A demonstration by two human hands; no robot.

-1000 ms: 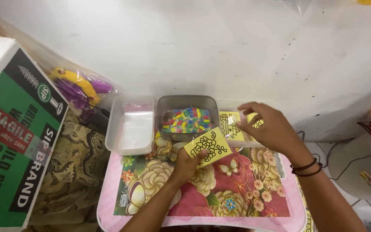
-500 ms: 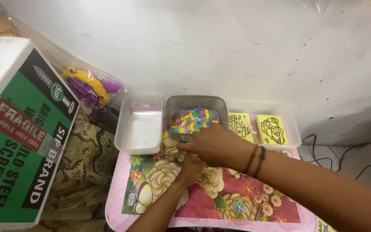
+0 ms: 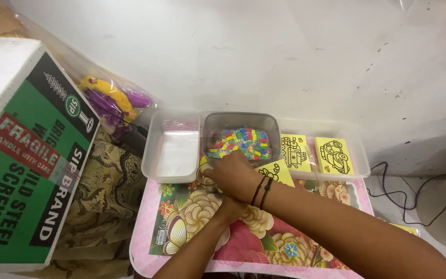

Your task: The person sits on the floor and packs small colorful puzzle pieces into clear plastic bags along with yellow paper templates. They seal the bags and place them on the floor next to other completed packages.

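Yellow card apparently pinched under crossed right hand, beside bead tub.

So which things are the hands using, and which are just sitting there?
In use:
- right hand, crossed over the left hand
- yellow picture card by the hands
- tub of coloured pieces

Just lying about:
- clear tub
- tray with two yellow cards
- green cardboard box
- bag of toys

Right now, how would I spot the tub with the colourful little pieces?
Find the small floral table against the white wall. Three tubs sit along its far edge; take the middle tub, just beyond the right hand. It is grey-tinted and full of multicoloured bits, unlike its clear neighbours.
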